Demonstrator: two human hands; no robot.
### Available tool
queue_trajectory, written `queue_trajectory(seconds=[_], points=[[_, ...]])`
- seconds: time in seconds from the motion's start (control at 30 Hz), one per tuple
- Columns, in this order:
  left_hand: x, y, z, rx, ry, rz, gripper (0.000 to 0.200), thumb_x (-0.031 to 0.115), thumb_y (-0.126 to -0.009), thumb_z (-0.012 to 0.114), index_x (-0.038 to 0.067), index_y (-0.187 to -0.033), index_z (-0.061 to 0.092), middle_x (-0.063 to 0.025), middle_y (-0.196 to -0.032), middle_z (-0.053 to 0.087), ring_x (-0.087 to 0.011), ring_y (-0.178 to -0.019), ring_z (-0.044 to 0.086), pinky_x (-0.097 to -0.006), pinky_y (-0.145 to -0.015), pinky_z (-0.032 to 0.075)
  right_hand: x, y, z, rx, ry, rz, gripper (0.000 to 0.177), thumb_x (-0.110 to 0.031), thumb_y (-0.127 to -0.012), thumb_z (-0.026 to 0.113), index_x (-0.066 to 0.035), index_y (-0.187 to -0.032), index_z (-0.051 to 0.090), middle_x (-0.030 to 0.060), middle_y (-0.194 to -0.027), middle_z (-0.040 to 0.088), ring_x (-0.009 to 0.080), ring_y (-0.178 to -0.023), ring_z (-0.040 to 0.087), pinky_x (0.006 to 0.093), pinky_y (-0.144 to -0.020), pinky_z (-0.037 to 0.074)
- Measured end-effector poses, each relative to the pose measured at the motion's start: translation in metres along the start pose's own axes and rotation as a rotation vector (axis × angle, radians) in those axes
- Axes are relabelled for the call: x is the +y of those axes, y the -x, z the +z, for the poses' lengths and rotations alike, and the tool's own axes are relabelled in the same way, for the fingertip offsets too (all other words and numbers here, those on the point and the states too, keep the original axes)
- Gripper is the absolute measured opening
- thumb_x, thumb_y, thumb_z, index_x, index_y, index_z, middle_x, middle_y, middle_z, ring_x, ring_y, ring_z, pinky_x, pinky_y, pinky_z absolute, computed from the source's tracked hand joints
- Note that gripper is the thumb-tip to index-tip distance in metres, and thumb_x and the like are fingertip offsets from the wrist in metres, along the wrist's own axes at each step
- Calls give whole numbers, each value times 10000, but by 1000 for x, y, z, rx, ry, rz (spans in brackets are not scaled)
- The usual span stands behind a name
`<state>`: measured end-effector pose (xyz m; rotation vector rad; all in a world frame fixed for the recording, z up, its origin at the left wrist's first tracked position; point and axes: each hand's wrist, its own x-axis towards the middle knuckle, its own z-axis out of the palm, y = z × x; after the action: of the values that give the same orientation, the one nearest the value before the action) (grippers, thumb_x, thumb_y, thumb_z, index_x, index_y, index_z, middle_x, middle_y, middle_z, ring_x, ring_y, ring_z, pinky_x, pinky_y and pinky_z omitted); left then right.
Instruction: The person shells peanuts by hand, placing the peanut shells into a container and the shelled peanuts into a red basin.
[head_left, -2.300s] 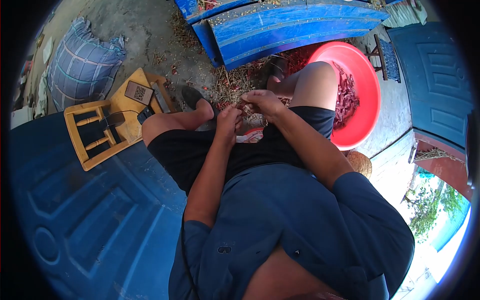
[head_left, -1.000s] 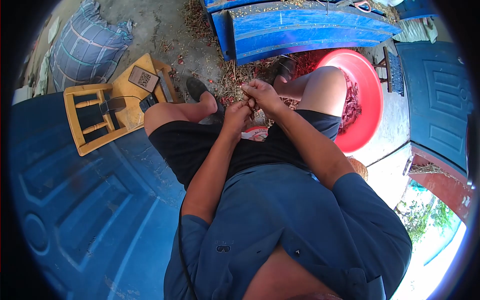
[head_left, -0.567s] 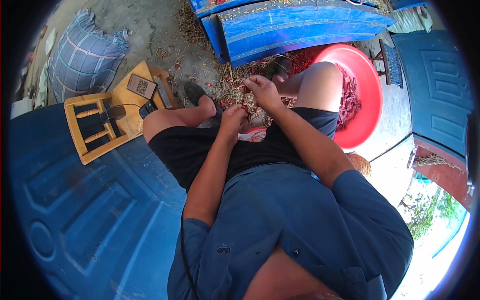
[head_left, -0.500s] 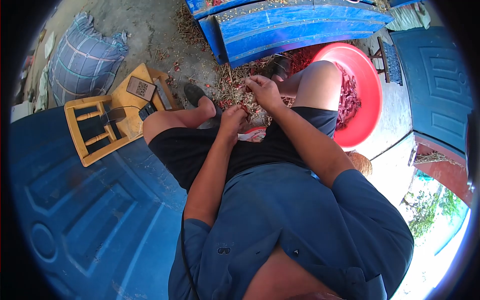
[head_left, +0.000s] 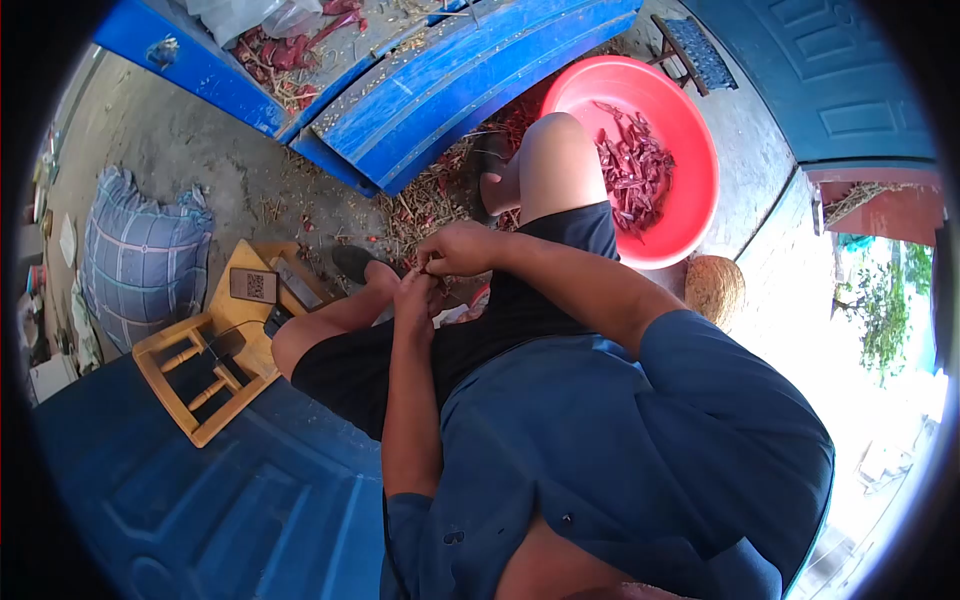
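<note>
Between my knees, my left hand [head_left: 418,298] is closed on something I cannot make out. Touching it from above, my right hand [head_left: 455,250] has its fingers pinched together at the left fingertips, and what they hold is too small to name. Below the hands, part of a light and red thing [head_left: 465,311] shows in front of my shorts. To the right of my knee sits a red basin [head_left: 693,165] with dried red chili peppers [head_left: 635,175] in it. Stalks and red bits [head_left: 425,205] litter the floor beyond my hands.
Blue metal panels [head_left: 480,85] stand ahead, with peppers and plastic bags [head_left: 250,12] behind. On the left are a wooden chair [head_left: 235,325] carrying a phone [head_left: 253,285] and a plaid sack [head_left: 145,250]. A small stool [head_left: 700,55] stands beyond the basin.
The view has turned, showing more of the blue panels and basin. My right hand has moved in from being apart and now meets my left hand.
</note>
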<state>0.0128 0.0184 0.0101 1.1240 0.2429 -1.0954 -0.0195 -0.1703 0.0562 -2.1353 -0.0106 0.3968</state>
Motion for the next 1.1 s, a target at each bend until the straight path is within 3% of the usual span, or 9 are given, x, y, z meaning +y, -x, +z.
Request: queue_trajectory(seconds=[0.27,0.4,0.43,0.57,0.67,0.77,0.9,0.97,1.1], points=[[5,-4,-2,-26,57,28,85,95,-921,562,85,-1004,578,79,-645,428,-29,-476,364,-209,-408,284,-9,13,-16,259,50,91,231,-266,-918,557,-104,-1057,646,158,-963,697,369,-912,671,486,-800,514],[-5,-1,-8,-16,-1,-30,57,70,-920,565,55,-961,602,78,-623,407,-23,-467,335,-208,-400,229,-30,49,-97,891,-459,89,151,-178,-992,583,-31,-1024,600,107,-817,667,188,-751,664,323,-698,518],[-5,1,-6,-17,2,-13,57,70,-920,565,55,-961,602,78,-623,407,-23,-467,335,-208,-400,229,-2,60,-115,1087,-341,-75,117,-137,-1023,557,-24,-1040,580,5,-809,607,69,-729,575,234,-662,479],[-4,-3,1,5,-66,-36,60,74,-911,573,62,-952,615,76,-630,428,-19,-477,354,-207,-406,224,29,163,-192,1443,-72,224,146,-144,-988,584,-18,-1047,627,79,-811,674,144,-737,655,298,-679,520],[-7,-5,1,-23,-68,-43,77,87,-908,581,65,-966,627,79,-638,440,-20,-485,362,-205,-419,238,118,235,-205,1132,508,955,379,-343,-970,536,-179,-1297,635,187,-1051,715,387,-963,690,496,-819,536],[-9,-18,4,-20,-88,-45,94,107,-912,582,62,-970,640,81,-647,449,-24,-493,369,-206,-432,256,122,237,-206,1187,506,742,351,-339,-979,553,-113,-1214,683,170,-999,731,346,-906,715,461,-789,551],[-13,-18,6,8,-205,-64,118,127,-919,571,60,-955,661,75,-652,461,-28,-503,379,-209,-441,267,14,136,-182,1015,-70,337,285,-267,-983,613,-8,-1059,706,92,-758,694,159,-675,660,323,-647,522],[-12,-18,4,18,-201,-49,116,130,-916,580,64,-953,668,73,-650,461,-29,-505,383,-210,-442,270,-16,91,-168,633,45,182,291,-298,-975,617,-40,-1065,716,120,-801,709,259,-744,695,372,-698,535],[-4,-14,-13,66,-146,-53,123,146,-899,632,60,-974,677,65,-647,469,-40,-509,396,-215,-445,284,-60,-23,-177,682,185,90,380,-415,-920,667,-83,-1093,728,144,-1069,718,244,-1012,689,379,-873,529]])
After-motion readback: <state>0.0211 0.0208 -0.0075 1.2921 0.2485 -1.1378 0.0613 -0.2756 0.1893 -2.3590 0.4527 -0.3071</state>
